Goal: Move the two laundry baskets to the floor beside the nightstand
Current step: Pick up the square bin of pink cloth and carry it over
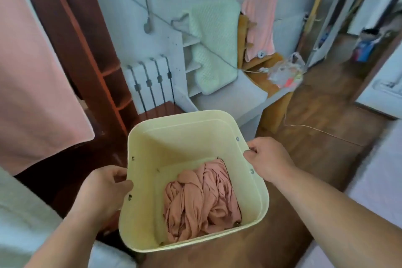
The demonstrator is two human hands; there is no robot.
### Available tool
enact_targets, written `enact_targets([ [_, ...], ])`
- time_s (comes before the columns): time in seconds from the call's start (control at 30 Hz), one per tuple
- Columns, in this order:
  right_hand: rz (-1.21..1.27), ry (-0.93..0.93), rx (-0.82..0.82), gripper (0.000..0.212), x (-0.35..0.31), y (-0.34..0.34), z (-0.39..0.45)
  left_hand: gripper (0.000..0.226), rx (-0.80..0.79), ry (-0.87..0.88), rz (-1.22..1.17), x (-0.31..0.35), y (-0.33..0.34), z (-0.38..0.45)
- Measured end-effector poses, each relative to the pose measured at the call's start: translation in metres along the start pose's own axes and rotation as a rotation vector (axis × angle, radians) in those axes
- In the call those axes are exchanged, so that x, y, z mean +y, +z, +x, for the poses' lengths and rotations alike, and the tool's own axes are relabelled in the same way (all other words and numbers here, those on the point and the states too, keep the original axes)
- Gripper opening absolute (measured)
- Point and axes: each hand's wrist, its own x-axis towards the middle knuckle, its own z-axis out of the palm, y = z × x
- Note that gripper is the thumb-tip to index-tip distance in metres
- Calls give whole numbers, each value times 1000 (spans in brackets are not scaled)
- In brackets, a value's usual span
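A pale yellow laundry basket fills the lower middle of the head view, held up between both hands. A crumpled pink cloth lies in its bottom. My left hand grips the basket's left side near the rim. My right hand grips the right side at the rim. Only this one basket is in view. A dark brown low cabinet top shows just beyond the basket's far rim.
A dark wooden shelf unit stands at left with a pink towel hanging before it. A white radiator is on the back wall. A grey bench carries a green blanket. Brown wood floor runs to the right.
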Motion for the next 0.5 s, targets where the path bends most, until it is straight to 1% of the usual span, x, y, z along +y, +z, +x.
enact_targets([
  [0.13,12,149,120,25,43,-21,-44,21,-90,179,16,38,24,17],
  [0.17,23,207,169,26,58,-28,-63,19,-116,250,39,53,38,17],
  [0.23,20,257,218,28,76,-32,-88,19,-137,328,51,72,56,14],
  [0.3,9,345,270,28,103,-45,-124,19,-212,402,78,96,83,4],
  [0.4,81,522,361,26,145,-70,-187,21,-313,507,78,136,125,-29],
  [0.5,165,676,463,26,187,-99,-262,28,-435,644,84,174,168,-84],
])
